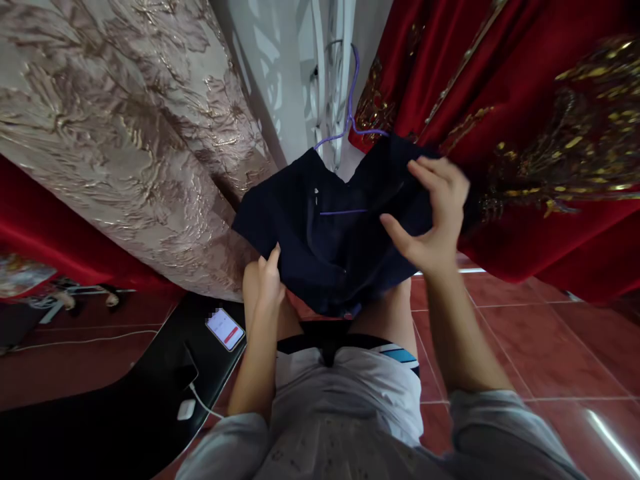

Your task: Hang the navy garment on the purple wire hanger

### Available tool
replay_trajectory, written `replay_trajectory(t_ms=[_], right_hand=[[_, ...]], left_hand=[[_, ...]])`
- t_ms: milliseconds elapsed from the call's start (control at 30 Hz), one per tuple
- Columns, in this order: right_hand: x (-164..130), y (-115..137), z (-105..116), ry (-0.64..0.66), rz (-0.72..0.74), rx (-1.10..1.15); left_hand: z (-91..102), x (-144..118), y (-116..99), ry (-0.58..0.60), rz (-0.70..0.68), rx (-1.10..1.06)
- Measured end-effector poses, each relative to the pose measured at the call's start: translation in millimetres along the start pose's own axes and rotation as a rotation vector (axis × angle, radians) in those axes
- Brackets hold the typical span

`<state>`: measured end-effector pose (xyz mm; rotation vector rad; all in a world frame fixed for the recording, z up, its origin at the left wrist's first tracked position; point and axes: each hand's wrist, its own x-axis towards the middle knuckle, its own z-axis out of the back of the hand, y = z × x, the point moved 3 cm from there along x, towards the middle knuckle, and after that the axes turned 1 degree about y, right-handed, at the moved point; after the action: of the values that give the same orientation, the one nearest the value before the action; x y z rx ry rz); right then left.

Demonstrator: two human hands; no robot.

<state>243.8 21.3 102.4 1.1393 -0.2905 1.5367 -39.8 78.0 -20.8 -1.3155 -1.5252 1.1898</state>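
A dark navy garment point(300, 233) hangs in front of me on a purple wire hanger point(351, 120). The hanger's lower bar shows through the garment's V-shaped opening. At the garment's lower left edge, my left hand point(267, 283) pinches the cloth between thumb and fingers. My right hand point(437, 213) is at the garment's right side, slightly blurred. Its thumb and fingers are spread wide, the fingertips near or against the cloth. The garment's lower part drapes over my knees.
Pale embossed fabric point(150, 133) hangs on the left, and red fabric with gold sequins point(525, 153) on the right. White metal bars point(340, 73) stand behind the hanger. On a black bench point(125, 400) lie a lit phone point(226, 329), a dark cabled phone point(187, 370) and a white case point(187, 409).
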Motion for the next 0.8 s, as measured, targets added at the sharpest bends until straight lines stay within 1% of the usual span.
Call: replay_trajectory(t_ms=[67,100,133,200,233,267,300,333,367,433,467,500,533,600,633,667,700,800], right_hand=[[-24,5,-38,-0.156,-0.225,0.162],[-39,7,-62,-0.165,-0.345,0.237],[-55,8,-86,-0.140,-0.448,0.314],[-90,9,-127,-0.029,-0.647,0.450],[-108,8,-142,0.056,-0.746,0.494],[-125,8,-152,0.138,-0.828,0.532],[-140,8,-157,0.204,-0.887,0.559],[-152,8,-157,0.253,-0.924,0.578],[-161,8,-154,0.296,-0.940,0.592],[-170,9,-144,0.381,-0.932,0.606],[-170,10,-140,0.429,-0.922,0.612],[-169,11,-136,0.474,-0.910,0.617],[-167,13,-134,0.509,-0.898,0.621],[-161,16,-131,0.529,-0.880,0.625],[-158,18,-130,0.526,-0.871,0.624],[-156,20,-129,0.518,-0.860,0.620],[-154,22,-128,0.504,-0.849,0.613],[-151,26,-121,0.455,-0.830,0.631]], left_hand=[[-5.8,-14,-1,-0.053,0.019,-0.077],[-8.3,-19,-2,-0.059,0.011,-0.108],[-10.2,-24,-3,-0.050,-0.003,-0.124],[-10.1,-30,-1,-0.042,-0.015,-0.139],[-8.3,-31,1,-0.039,-0.010,-0.140],[-5.4,-32,4,-0.037,-0.018,-0.129],[-1.6,-32,6,-0.043,-0.054,-0.098],[2.9,-31,8,-0.068,-0.122,-0.048],[7.8,-31,10,-0.118,-0.217,0.020],[14.9,-34,14,-0.240,-0.417,0.195],[15.3,-36,17,-0.260,-0.479,0.277],[12.8,-37,22,-0.212,-0.492,0.337],[7.3,-38,29,-0.089,-0.461,0.373],[-8.5,-42,44,0.255,-0.340,0.383],[-15.8,-45,50,0.391,-0.289,0.370],[-21.7,-48,55,0.471,-0.260,0.357],[-25.8,-50,58,0.499,-0.252,0.351],[-32.4,-53,60,0.463,-0.270,0.367]])
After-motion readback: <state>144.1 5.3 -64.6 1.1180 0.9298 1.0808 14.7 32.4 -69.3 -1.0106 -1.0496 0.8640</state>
